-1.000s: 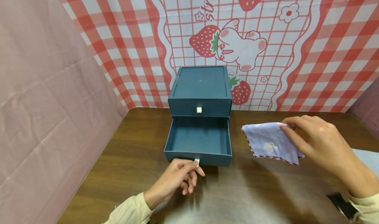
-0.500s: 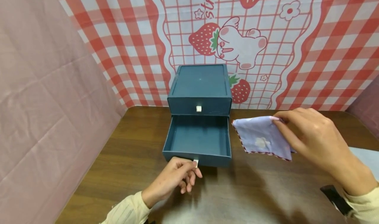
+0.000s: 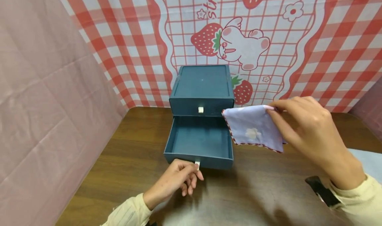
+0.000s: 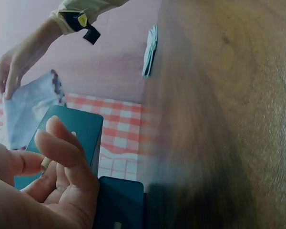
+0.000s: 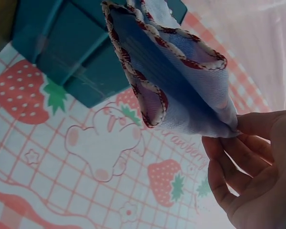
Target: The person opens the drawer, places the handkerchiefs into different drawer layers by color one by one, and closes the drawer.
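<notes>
A blue two-drawer box (image 3: 203, 83) stands at the back of the table, its lower drawer (image 3: 201, 141) pulled out with nothing inside. My left hand (image 3: 177, 179) pinches the small white pull tab (image 3: 197, 165) on that drawer's front between thumb and finger. From my right hand (image 3: 310, 129) hangs a folded lavender handkerchief (image 3: 252, 128) with a braided dark red and white edge and a pale flower. Thumb and fingertips pinch its top fold, and its left corner overlaps the drawer's right side in the head view. The right wrist view shows the handkerchief's layered edges (image 5: 167, 47).
Folded light blue cloth (image 3: 367, 161) lies on the wooden table (image 3: 119, 166) at the far right. Behind the box hangs a red and white strawberry curtain (image 3: 143, 53), with a pink cloth (image 3: 53, 86) along the left. The closed upper drawer (image 3: 215, 107) sits above the pulled-out one.
My right hand has carried the handkerchief left and up, from beside the box to the lower drawer's right edge. The left hand keeps its pinch on the tab, and the drawer stays out.
</notes>
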A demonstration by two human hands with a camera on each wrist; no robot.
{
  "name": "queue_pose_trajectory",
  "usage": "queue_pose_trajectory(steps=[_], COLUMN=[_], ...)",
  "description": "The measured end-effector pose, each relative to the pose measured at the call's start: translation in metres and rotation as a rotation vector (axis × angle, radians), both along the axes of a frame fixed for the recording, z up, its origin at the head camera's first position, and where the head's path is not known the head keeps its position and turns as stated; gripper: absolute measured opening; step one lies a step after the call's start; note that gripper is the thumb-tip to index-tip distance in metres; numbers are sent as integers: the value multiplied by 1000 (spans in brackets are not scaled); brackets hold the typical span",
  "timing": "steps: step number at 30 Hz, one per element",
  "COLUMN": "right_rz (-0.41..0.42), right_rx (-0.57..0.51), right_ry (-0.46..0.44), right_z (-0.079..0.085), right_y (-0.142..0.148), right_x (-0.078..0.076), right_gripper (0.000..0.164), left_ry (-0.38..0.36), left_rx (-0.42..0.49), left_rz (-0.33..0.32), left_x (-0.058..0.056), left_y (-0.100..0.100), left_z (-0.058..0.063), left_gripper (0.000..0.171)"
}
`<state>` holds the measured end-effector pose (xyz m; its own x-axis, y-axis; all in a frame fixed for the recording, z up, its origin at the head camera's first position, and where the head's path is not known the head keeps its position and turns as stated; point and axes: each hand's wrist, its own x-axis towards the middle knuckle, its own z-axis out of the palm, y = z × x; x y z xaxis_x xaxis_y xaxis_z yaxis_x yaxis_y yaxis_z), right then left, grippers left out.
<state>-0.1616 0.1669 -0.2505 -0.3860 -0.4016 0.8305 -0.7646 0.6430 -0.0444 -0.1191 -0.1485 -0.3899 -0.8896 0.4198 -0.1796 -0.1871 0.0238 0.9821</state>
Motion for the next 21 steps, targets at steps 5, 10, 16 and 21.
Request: queue_pose_trajectory(steps=[5, 10, 16, 21], right_rz=[31, 60, 97, 111], right_rx=[5, 17, 24, 12], right_ry=[-1, 1, -6, -18], right_z=[8, 14, 17, 18], right_y=[-10, -23, -41, -56], right_x=[-1, -3, -7, -11], right_gripper=[34, 26, 30, 17], left_ry=[39, 48, 66, 72], left_rx=[1, -2, -11, -18], left_rz=[59, 91, 95, 95], left_x=[4, 6, 6, 5], left_y=[5, 8, 8, 8], left_z=[-2, -2, -4, -3], left_gripper=[40, 38, 39, 41])
